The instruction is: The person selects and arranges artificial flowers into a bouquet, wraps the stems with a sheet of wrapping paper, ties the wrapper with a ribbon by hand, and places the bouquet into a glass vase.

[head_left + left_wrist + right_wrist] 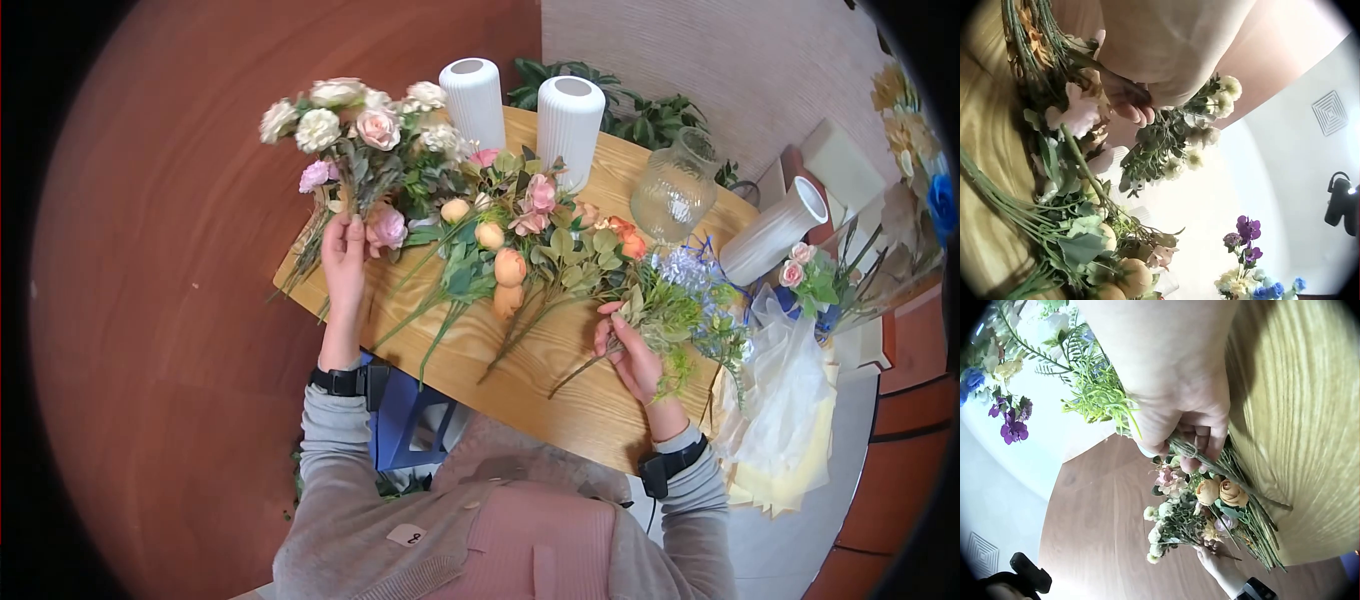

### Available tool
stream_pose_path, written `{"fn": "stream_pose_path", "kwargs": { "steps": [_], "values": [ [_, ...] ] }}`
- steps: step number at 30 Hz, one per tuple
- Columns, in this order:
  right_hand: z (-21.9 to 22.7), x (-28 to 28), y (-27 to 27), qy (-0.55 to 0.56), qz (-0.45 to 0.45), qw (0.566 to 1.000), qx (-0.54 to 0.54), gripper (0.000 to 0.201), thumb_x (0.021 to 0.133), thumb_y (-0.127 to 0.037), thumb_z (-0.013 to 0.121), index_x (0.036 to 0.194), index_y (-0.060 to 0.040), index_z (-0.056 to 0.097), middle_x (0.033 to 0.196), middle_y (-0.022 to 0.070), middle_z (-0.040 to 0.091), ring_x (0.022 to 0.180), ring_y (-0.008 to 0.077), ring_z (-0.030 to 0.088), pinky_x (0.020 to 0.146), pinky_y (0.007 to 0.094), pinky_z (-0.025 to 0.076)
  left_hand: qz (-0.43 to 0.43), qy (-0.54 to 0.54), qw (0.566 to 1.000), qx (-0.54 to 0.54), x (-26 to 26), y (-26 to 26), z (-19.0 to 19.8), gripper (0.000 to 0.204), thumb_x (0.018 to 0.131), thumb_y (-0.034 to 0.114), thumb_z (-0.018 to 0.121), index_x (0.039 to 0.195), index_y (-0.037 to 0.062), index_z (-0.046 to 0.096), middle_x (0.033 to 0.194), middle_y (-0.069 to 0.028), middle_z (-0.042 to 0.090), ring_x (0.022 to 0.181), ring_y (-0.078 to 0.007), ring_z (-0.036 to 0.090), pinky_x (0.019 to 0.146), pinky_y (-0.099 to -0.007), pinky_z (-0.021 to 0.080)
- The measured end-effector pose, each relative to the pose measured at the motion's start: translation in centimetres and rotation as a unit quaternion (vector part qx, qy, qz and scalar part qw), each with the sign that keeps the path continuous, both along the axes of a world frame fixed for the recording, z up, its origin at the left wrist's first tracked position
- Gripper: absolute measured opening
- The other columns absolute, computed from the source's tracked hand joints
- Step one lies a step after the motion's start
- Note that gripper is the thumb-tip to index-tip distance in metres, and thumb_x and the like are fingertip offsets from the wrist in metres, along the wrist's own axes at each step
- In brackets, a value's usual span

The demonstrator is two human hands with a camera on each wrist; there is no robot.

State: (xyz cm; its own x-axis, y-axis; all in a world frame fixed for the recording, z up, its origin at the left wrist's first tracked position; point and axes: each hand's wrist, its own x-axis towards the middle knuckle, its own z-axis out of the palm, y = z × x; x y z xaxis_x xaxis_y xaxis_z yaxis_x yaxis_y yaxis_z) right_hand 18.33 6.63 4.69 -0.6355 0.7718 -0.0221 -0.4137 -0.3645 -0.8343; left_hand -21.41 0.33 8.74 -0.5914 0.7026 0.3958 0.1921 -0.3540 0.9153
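Observation:
In the head view my left hand [343, 258] is raised at the table's left edge. It pinches the stem of an artificial flower spray with cream-white blooms [318, 130] and grey-green leaves; the brown stem [1107, 72] crosses my palm in the left wrist view. A lilac rose [385, 226] lies beside my fingers. At the front right, my right hand [635, 362] curls its thumb and fingers round the stem [1229, 474] of a spray with light-blue blossoms [685, 268] and bright green sprigs [1099, 394]. The stem's bare end points toward the table's front edge.
Peach flowers [510, 268], pink blossoms [538, 195] and other sprays lie across the wooden table [455, 355]. Behind them stand two white ribbed vases [472, 100] and a glass vase [678, 185]. A third white vase [775, 232] leans at the right, near sheer wrapping [775, 375].

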Motion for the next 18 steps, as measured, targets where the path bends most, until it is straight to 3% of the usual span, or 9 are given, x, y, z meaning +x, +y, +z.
{"fn": "stream_pose_path", "kwargs": {
  "steps": [7,13,17,18],
  "values": [
    [0.0,-0.1,-0.1,0.018,-0.001,1.0,-0.004,0.025,0.099,-0.021,0.044,0.117,-0.004,0.045,0.08,0.0065,0.055,0.073,0.0144,0.053,0.07,0.0302,0.047,0.025,-0.011,0.992,0.119,4.0,-1.6,1.8,0.018,0.097,0.014,0.049,0.108,0.0018,0.042,0.079,-0.0069,0.057,0.07,-0.0123,0.055,0.063,-0.0241,0.045],
    [1.2,-0.1,-0.7,0.014,-0.022,1.0,0.015,0.028,0.099,-0.019,0.045,0.122,-0.0045,0.042,0.08,0.0054,0.051,0.073,0.0142,0.051,0.071,0.0309,0.047,-0.016,-0.018,0.993,0.114,10.4,-2.8,1.5,0.025,0.096,0.013,0.05,0.113,0.0005,0.037,0.084,-0.0092,0.056,0.075,-0.0141,0.056,0.066,-0.0264,0.047],
    [2.6,0.0,-1.1,0.023,-0.038,0.993,0.108,0.038,0.096,-0.02,0.052,0.126,-0.0023,0.037,0.083,0.0054,0.052,0.076,0.0144,0.052,0.071,0.0326,0.048,-0.071,-0.04,0.987,0.141,15.2,-3.1,1.6,0.022,0.096,0.011,0.049,0.111,0.001,0.037,0.085,-0.0085,0.053,0.075,-0.0155,0.053,0.068,-0.0286,0.047],
    [3.2,0.2,-1.2,-0.039,-0.047,0.985,0.158,0.039,0.095,-0.019,0.053,0.126,-0.0018,0.036,0.086,0.0058,0.053,0.079,0.0148,0.054,0.071,0.0327,0.049,-0.094,-0.037,0.984,0.149,16.2,-3.2,1.7,0.02,0.096,0.011,0.049,0.11,0.0012,0.038,0.085,-0.0084,0.053,0.075,-0.0157,0.053,0.069,-0.0292,0.047]
  ]
}}
